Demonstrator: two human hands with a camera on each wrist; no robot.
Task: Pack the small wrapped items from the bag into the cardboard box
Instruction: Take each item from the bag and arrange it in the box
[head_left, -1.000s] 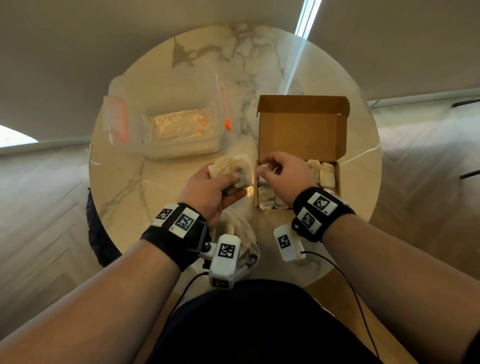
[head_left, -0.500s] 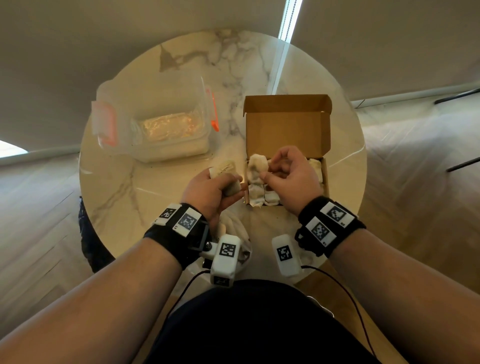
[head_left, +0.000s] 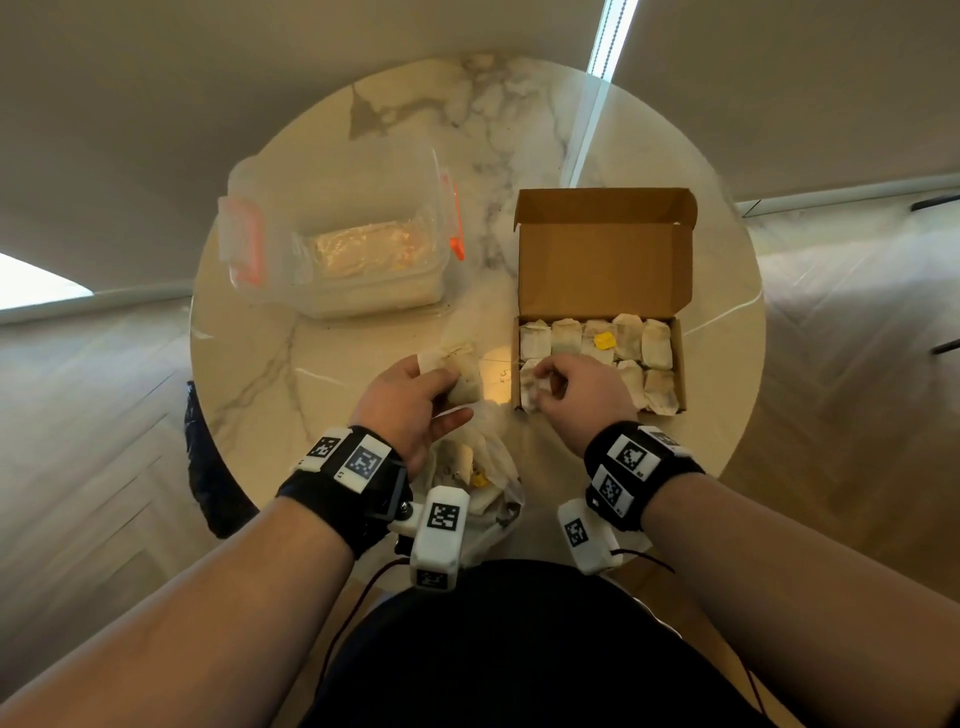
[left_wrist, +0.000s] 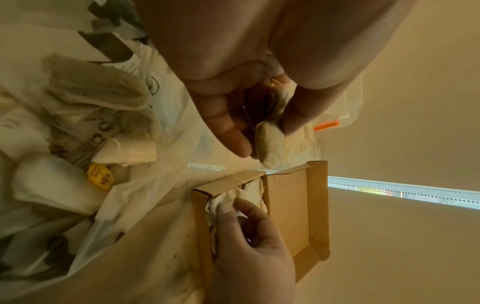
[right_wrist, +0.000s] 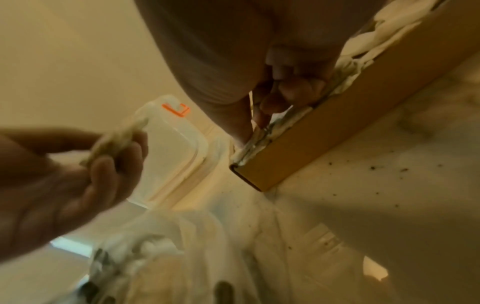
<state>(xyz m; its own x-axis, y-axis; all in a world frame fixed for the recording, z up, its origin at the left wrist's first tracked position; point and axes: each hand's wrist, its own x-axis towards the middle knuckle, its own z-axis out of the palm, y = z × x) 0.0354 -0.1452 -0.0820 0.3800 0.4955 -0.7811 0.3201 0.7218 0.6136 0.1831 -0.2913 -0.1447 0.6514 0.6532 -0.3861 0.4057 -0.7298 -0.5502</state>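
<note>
A round table (head_left: 322, 364) bears an open box (head_left: 605, 249) lined with packets (head_left: 566, 335); a clear tub (head_left: 363, 291) stands to its left, a bag (head_left: 488, 467) at the near edge. The left hand (head_left: 402, 402) grips one packet (head_left: 462, 376) beside the box. The right hand (head_left: 582, 397) pinches a packet (head_left: 532, 387) in the box's near-left corner.

round marble table (head_left: 415, 130), herringbone wood floor (head_left: 857, 364)

Warm, dim light is filling all three views, with daylight coming through a bright window slit (head_left: 605, 52) and glaring off the glossy bench (head_left: 498, 364). The head view is bending at its edges; the right-wrist view is smearing with blur.
</note>
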